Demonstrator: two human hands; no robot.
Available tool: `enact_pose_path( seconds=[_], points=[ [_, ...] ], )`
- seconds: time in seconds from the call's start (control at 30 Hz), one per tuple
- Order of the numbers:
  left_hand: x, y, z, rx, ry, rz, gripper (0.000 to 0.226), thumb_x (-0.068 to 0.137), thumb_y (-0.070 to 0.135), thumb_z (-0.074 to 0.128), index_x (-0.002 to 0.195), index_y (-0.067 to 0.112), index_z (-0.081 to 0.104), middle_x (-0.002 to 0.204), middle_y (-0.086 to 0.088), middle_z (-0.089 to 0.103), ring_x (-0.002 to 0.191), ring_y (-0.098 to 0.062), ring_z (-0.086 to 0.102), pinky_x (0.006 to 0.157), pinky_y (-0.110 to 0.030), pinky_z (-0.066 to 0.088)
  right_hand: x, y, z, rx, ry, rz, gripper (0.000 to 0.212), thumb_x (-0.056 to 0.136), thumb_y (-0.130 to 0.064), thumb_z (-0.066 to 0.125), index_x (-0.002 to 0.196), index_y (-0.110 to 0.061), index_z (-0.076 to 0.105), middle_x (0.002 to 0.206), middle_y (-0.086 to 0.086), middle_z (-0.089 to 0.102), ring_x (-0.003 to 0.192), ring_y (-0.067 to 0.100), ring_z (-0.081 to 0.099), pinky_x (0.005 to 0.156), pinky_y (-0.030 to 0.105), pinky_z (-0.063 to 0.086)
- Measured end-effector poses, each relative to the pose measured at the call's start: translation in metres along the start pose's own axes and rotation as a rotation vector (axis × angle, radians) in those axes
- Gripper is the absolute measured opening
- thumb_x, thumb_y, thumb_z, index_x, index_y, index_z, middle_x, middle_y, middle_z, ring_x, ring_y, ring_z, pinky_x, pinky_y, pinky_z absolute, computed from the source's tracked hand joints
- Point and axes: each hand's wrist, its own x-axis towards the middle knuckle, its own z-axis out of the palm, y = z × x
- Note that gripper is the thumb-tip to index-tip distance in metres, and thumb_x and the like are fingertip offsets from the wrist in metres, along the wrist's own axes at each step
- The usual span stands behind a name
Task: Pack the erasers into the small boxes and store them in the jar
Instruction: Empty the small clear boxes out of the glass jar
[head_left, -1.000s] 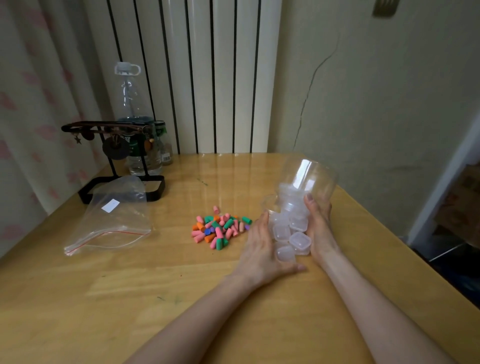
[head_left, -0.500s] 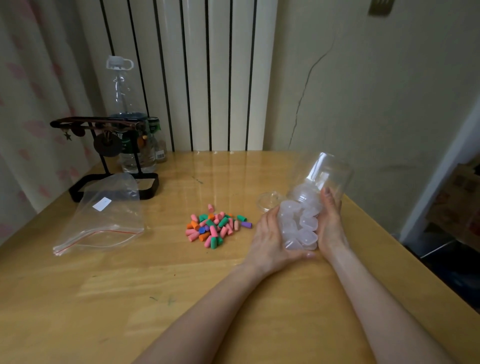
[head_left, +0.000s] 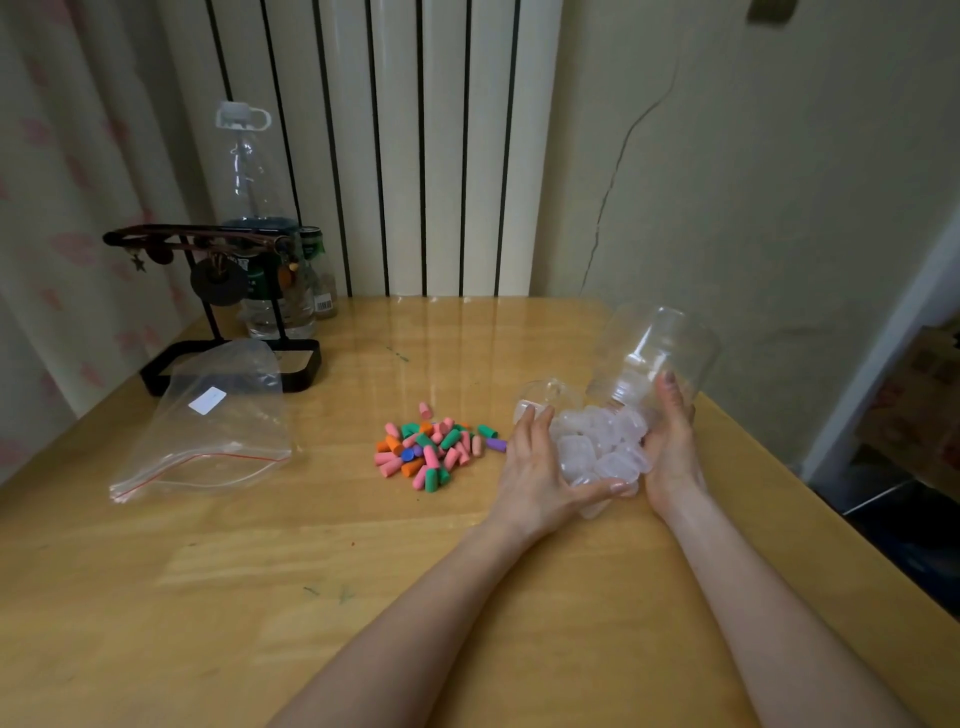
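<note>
A clear plastic jar is tipped mouth-down at the right of the wooden table. My right hand grips it near the mouth. Several small translucent lidded boxes lie heaped on the table below the mouth, between my two hands. My left hand cups the heap from the left with straight fingers, its thumb stretched along the near side. A pile of several coloured erasers, pink, green, orange, blue and purple, lies just left of that hand.
A clear round lid lies behind my left hand. An empty zip bag lies at the left. Behind it a black stand and a tall water bottle stand by the radiator. The table's right edge is close to my right arm.
The jar has swung right and tipped further. More boxes have slid out into the heap between my hands, and the jar looks almost empty.
</note>
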Motion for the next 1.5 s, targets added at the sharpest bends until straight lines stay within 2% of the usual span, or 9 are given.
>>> enact_pose_path(
  seconds=[0.27, 0.57, 0.9, 1.0, 1.1, 1.23, 1.37, 1.43, 1.5],
  points=[
    [0.005, -0.002, -0.001, -0.034, 0.054, -0.096, 0.096, 0.08, 0.066, 0.053, 0.149, 0.014, 0.012, 0.158, -0.011, 0.003, 0.146, -0.021, -0.002, 0.118, -0.036, 0.005, 0.004, 0.006, -0.006, -0.168, -0.039, -0.081, 0.079, 0.067, -0.067, 0.069, 0.134, -0.036, 0.04, 0.139, -0.007, 0.045, 0.126, 0.011, 0.049, 0.106, 0.044, 0.04],
    [0.021, -0.005, -0.011, -0.017, 0.052, -0.117, 0.084, 0.087, 0.063, 0.043, 0.147, 0.009, 0.019, 0.149, -0.01, 0.031, 0.138, -0.022, 0.025, 0.113, -0.032, 0.018, 0.011, 0.009, -0.011, -0.079, -0.042, 0.029, 0.08, 0.07, -0.064, 0.071, 0.137, -0.031, 0.04, 0.139, 0.005, 0.049, 0.123, 0.023, 0.054, 0.102, 0.05, 0.043],
    [0.021, -0.012, -0.011, -0.182, 0.113, -0.058, 0.058, 0.096, 0.049, 0.037, 0.141, 0.012, 0.033, 0.145, -0.006, 0.035, 0.135, -0.016, 0.032, 0.107, -0.024, 0.022, 0.007, 0.0, -0.01, -0.007, -0.058, 0.192, 0.102, 0.061, -0.079, 0.064, 0.141, -0.021, 0.039, 0.133, 0.012, 0.056, 0.116, 0.026, 0.06, 0.097, 0.049, 0.047],
    [0.018, -0.012, -0.012, -0.16, 0.186, 0.006, 0.051, 0.098, 0.041, 0.04, 0.139, 0.012, 0.038, 0.143, -0.005, 0.041, 0.132, -0.016, 0.037, 0.101, -0.018, 0.024, 0.002, -0.006, -0.007, -0.029, -0.077, 0.159, 0.098, 0.063, -0.081, 0.057, 0.141, -0.025, 0.04, 0.126, 0.01, 0.063, 0.114, 0.025, 0.062, 0.093, 0.046, 0.049],
    [0.017, 0.001, -0.012, -0.041, 0.266, 0.214, 0.049, 0.096, 0.03, 0.05, 0.14, 0.014, 0.037, 0.139, -0.002, 0.048, 0.129, -0.014, 0.043, 0.102, -0.018, 0.029, -0.004, -0.012, -0.003, -0.064, -0.125, 0.126, 0.088, 0.071, -0.079, 0.043, 0.139, -0.023, 0.045, 0.114, 0.008, 0.069, 0.11, 0.022, 0.064, 0.09, 0.043, 0.049],
    [0.025, 0.028, -0.007, 0.06, 0.232, 0.339, 0.069, 0.095, 0.03, 0.052, 0.15, 0.014, 0.013, 0.13, -0.008, 0.052, 0.122, -0.018, 0.044, 0.103, -0.029, 0.036, -0.009, -0.018, 0.0, -0.19, -0.187, 0.024, 0.086, 0.071, -0.081, 0.042, 0.134, -0.023, 0.05, 0.122, 0.006, 0.066, 0.118, 0.021, 0.058, 0.1, 0.039, 0.041],
    [0.03, 0.045, -0.008, 0.117, 0.312, 0.31, 0.065, 0.1, 0.028, 0.04, 0.15, 0.01, 0.004, 0.11, -0.017, 0.059, 0.099, -0.027, 0.054, 0.086, -0.038, 0.047, -0.004, -0.02, 0.002, -0.269, -0.217, 0.011, 0.095, 0.066, -0.085, 0.049, 0.142, -0.031, 0.037, 0.14, 0.0, 0.051, 0.131, 0.016, 0.045, 0.114, 0.042, 0.024],
    [0.036, 0.048, -0.017, 0.225, 0.433, 0.265, 0.053, 0.1, 0.027, 0.039, 0.146, 0.006, 0.023, 0.094, -0.015, 0.063, 0.083, -0.027, 0.059, 0.07, -0.039, 0.051, 0.0, -0.021, 0.004, -0.301, -0.259, 0.024, 0.097, 0.063, -0.084, 0.055, 0.143, -0.033, 0.035, 0.143, -0.002, 0.048, 0.134, 0.015, 0.042, 0.116, 0.044, 0.017],
    [0.042, 0.052, -0.031, 0.354, 0.561, 0.266, 0.037, 0.099, 0.029, 0.034, 0.12, 0.003, 0.05, 0.074, -0.008, 0.061, 0.061, -0.024, 0.056, 0.045, -0.031, 0.041, 0.001, -0.024, 0.008, -0.34, -0.279, 0.018, 0.096, 0.063, -0.081, 0.059, 0.142, -0.031, 0.038, 0.14, -0.001, 0.051, 0.134, 0.016, 0.042, 0.116, 0.045, 0.019]
  ],
)
